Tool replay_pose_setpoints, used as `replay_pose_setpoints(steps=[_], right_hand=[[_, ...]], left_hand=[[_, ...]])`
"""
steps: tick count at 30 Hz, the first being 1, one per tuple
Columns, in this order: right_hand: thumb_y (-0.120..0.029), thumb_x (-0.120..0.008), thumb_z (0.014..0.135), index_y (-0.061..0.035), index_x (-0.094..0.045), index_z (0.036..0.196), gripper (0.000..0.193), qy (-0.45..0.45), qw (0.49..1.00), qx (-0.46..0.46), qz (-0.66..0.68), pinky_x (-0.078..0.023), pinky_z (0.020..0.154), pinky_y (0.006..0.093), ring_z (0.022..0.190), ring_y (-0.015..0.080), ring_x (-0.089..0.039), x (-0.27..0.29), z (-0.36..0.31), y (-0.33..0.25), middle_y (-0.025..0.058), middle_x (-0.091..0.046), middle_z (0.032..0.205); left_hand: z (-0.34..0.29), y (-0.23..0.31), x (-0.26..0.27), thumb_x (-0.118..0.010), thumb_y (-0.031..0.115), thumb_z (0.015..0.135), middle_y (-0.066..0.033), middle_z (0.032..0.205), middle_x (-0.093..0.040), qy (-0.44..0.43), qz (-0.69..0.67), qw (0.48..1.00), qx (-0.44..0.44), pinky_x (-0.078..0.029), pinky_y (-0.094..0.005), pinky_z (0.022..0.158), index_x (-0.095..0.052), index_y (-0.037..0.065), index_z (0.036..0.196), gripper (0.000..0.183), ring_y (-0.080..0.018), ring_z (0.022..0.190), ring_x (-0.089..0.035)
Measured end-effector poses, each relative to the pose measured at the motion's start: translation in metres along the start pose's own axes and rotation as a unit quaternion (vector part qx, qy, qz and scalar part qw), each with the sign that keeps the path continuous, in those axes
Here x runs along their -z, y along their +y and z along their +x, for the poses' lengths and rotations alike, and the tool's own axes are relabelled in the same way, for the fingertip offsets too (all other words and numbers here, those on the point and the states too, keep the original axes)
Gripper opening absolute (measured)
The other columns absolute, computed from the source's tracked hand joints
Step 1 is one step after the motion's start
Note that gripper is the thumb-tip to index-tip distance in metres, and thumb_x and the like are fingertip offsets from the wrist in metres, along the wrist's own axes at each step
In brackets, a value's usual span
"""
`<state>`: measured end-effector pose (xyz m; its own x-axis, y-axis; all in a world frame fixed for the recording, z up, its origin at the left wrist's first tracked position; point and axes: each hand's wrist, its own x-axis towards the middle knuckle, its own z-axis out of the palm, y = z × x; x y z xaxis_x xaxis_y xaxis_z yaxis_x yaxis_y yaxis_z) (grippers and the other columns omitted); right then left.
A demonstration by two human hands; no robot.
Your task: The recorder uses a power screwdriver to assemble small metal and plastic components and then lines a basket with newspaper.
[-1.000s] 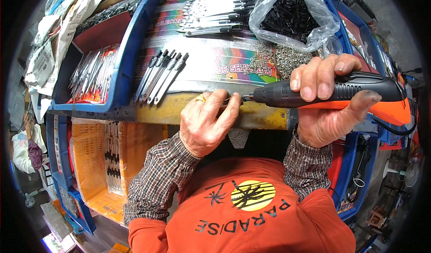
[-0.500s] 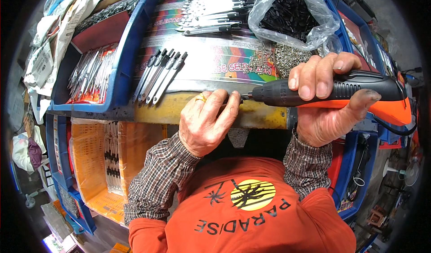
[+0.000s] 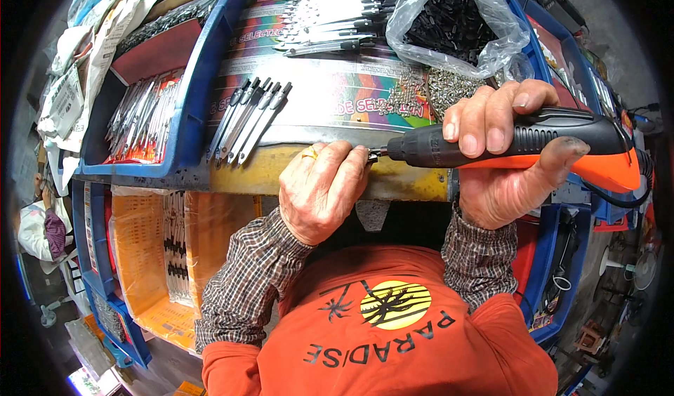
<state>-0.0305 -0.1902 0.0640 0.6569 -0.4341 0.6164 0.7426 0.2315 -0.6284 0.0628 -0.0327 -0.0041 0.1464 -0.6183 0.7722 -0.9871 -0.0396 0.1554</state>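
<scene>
Fingers of left hand (image 3: 319, 189) pinched together on small metal part (image 3: 371, 156) at yellow bench edge (image 3: 260, 175); right hand (image 3: 502, 161) clamped around electric screwdriver (image 3: 519, 140), bit touching part just beside fingertips (image 3: 359, 154).

We see our right hand (image 3: 502, 157) has tipped the electric screwdriver (image 3: 519, 143) slightly nearer level, its tip staying against the left hand (image 3: 319, 189).
</scene>
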Motion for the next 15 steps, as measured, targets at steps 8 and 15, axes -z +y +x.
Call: replay_pose_setpoints(steps=[8,15], right_hand=[[-0.057,-0.053,0.079,-0.0081,-0.051,0.097,0.052,-0.002,1.0,0.006,-0.001,-0.041,0.061,0.0322,0.059,0.0136,-0.049,0.0015,-0.0005,0.0003,-0.0002,-0.048,0.066],[-0.057,-0.053,0.079,-0.008,-0.051,0.096,0.052,-0.004,1.0,0.008,-0.002,-0.041,0.06,0.0322,0.059,0.0138,-0.049,0.0019,-0.001,0.0005,-0.0002,-0.048,0.066]], left_hand=[[0.0024,0.0016,0.002,-0.067,-0.003,0.06,-0.0112,0.079,-0.058,-0.006,-0.016,1.0,0.017,-0.046,-0.0306,0.054,-0.06,-0.001,0.094,0.035,-0.023,0.065,-0.058],[-0.0003,-0.002,-0.001,-0.062,0.002,0.061,-0.0098,0.079,-0.053,-0.007,-0.012,1.0,-0.011,-0.043,-0.0292,0.052,-0.058,-0.003,0.098,0.037,-0.0193,0.061,-0.052]])
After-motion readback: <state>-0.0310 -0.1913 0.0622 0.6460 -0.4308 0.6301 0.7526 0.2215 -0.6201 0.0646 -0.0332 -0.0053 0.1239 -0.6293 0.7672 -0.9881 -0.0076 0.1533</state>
